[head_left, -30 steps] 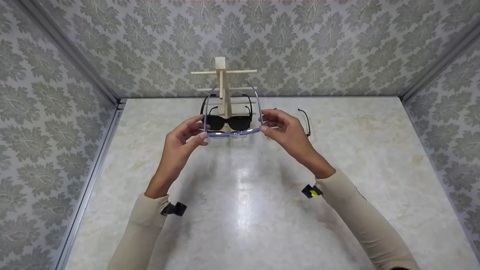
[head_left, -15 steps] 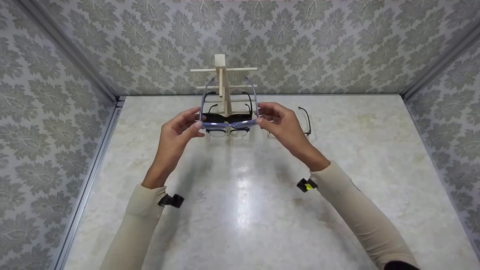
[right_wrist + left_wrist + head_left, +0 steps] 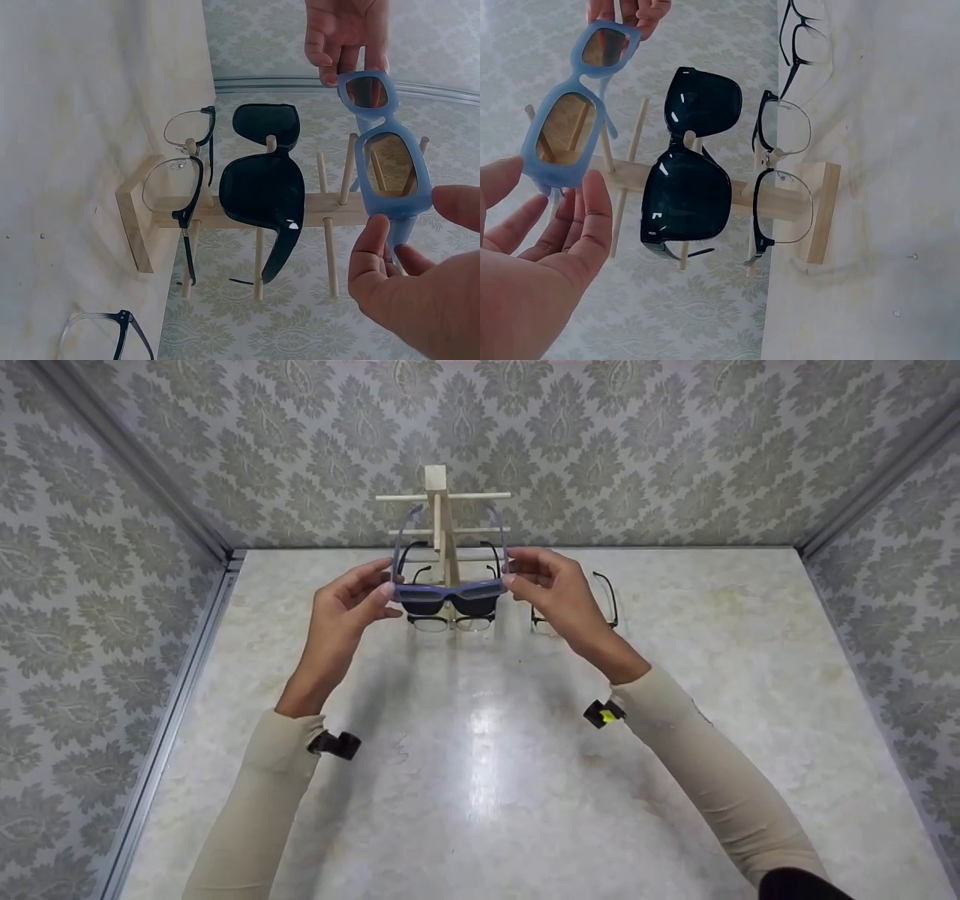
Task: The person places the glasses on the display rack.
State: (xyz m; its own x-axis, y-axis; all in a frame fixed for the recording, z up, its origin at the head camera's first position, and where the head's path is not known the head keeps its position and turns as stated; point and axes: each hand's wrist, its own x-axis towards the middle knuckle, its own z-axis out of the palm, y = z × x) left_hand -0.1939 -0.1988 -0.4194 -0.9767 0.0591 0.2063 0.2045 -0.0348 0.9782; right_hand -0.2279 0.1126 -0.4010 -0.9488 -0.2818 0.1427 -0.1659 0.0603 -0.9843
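1. The left sleeve [image 3: 247, 810] is long and plain beige, gathered at its cuff [image 3: 316, 724].
2. A blocky black left wrist camera [image 3: 337, 745] sits there.
3. The right sleeve [image 3: 712, 772] matches, creased lengthwise.
4. The black right wrist camera [image 3: 595, 714] bears a yellow-green patch [image 3: 607, 716].

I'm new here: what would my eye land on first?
Probably the chunky light-blue sunglasses with brownish lenses, held by the left hand and right hand above big glossy black sunglasses on the pale wooden rack. Dark-browed clear glasses sit lowest there; another dark-framed pair rests on the pale marbled table to the right.
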